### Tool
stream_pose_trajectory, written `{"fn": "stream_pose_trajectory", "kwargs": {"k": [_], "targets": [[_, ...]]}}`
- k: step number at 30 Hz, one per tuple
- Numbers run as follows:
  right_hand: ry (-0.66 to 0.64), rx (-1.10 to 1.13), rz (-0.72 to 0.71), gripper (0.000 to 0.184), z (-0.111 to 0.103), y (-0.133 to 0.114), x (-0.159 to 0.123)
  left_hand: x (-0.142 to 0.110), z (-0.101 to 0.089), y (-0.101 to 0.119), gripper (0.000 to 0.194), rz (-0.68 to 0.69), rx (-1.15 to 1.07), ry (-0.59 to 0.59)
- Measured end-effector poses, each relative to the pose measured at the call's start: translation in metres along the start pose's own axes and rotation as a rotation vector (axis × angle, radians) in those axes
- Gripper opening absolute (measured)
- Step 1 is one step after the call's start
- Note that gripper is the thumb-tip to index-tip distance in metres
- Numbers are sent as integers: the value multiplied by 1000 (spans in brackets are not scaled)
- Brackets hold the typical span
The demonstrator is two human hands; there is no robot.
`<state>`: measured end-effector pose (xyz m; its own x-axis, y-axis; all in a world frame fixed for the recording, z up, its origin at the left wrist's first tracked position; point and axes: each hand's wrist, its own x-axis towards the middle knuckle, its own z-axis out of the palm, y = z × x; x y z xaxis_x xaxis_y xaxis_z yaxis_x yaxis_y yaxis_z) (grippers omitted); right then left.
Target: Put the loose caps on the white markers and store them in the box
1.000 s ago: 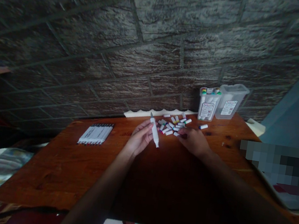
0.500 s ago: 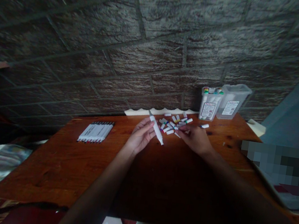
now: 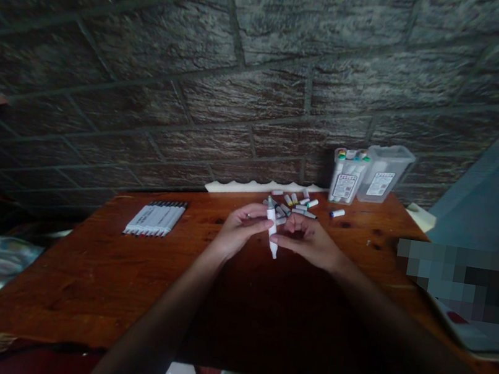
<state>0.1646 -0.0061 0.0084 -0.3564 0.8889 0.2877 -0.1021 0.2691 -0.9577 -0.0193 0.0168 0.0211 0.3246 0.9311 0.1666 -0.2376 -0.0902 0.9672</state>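
Note:
A white marker (image 3: 272, 233) without a cap on its lower end stands nearly upright over the table, its grey end at the top. My left hand (image 3: 243, 227) is closed on it, thumb across the barrel. From the other side, my right hand (image 3: 307, 240) lays its thumb against the lower barrel, fingers curled; whether a small cap is also in them is hidden. Just behind both hands lie several loose white marker caps (image 3: 312, 203) with coloured ends, partly covered by the fingers.
A row of white markers (image 3: 155, 218) lies on the wooden table (image 3: 92, 263) at left. One cap (image 3: 337, 213) sits apart at right. Near the stone wall (image 3: 265, 108) stand a clear box of markers (image 3: 345, 185) and another clear box (image 3: 378, 184).
My right hand has left the cap pile and come left and toward me to the marker. The marker, in my left hand, has moved slightly right and turned more upright.

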Motion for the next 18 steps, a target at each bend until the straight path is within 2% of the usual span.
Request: {"fn": "stream_pose_trajectory", "kwargs": {"k": [3, 7, 10, 13, 16, 18], "targets": [[-14, 72, 17, 35, -4, -4, 0, 2, -6, -4, 20, 39, 215, 16], [27, 243, 66, 22, -14, -8, 2, 8, -14, -13, 20, 262, 751, 60], [141, 303, 75, 36, -21, -10, 4, 15, -14, -22, 25, 394, 1038, 23], [221, 330, 85, 51, -26, -15, 6, 19, -13, -30, 26, 386, 1211, -5], [251, 372, 109, 47, -30, -20, 6, 20, -12, -33, 23, 353, 1273, -8], [277, 410, 119, 40, -32, -22, 6, 18, -13, -31, 20, 346, 1239, -9]]}}
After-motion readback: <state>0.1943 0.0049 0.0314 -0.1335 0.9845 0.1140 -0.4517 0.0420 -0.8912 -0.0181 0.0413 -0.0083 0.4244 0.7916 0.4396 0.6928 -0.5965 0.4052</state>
